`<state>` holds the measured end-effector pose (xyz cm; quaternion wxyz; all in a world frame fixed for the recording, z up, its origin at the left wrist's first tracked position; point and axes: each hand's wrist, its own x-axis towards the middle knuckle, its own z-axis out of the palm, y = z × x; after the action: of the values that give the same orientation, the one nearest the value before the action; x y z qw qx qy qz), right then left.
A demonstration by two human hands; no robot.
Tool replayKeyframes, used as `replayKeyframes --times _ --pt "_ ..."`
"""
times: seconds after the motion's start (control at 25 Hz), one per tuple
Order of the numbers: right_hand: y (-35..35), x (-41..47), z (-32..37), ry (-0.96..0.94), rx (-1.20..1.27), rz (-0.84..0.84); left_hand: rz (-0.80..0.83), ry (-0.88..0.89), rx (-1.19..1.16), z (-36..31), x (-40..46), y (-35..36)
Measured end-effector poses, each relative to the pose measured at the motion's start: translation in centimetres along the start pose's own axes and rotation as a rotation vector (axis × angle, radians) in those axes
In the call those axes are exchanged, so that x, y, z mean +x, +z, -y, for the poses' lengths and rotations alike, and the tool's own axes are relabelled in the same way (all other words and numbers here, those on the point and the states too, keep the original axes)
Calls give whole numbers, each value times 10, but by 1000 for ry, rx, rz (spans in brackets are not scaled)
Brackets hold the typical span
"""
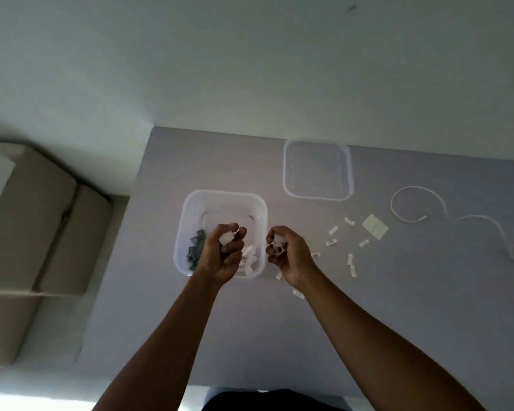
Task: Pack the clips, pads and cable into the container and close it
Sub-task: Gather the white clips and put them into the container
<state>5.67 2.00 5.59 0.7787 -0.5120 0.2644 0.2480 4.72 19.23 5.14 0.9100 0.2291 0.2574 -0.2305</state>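
Note:
A clear plastic container stands on the grey table, holding grey clips at its left and white clips at its right. My left hand hovers over the container, shut on white clips. Just right of the container's rim, my right hand is shut on more white clips. Several loose white clips lie scattered to the right. A pale square stack of pads lies beyond them. The white cable loops at the far right. The clear lid lies behind.
The grey table ends at a wall behind and an edge on the left. A beige cushioned sofa stands left of the table. Bare table surface lies in front of the container.

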Motion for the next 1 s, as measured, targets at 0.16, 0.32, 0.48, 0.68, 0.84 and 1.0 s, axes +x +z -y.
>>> replayKeyframes --times 0.16,0.32,0.48,0.68,0.84,1.0 --pt "40 23 -7 -80 -374 -49 -267 9 332 -37 11 -19" --pt "61 50 -18 -248 -984 6 -401 4 417 -52 28 -34" --pt "65 62 -27 -246 -1510 225 -428 25 343 -54 39 -44" --pt "60 64 -38 -342 -1826 325 -457 16 383 -56 48 -60" --pt "56 57 -39 -354 -1821 298 -467 33 514 -47 52 -59" --pt "50 44 -47 -419 -1761 266 -447 17 593 -36 55 -55"
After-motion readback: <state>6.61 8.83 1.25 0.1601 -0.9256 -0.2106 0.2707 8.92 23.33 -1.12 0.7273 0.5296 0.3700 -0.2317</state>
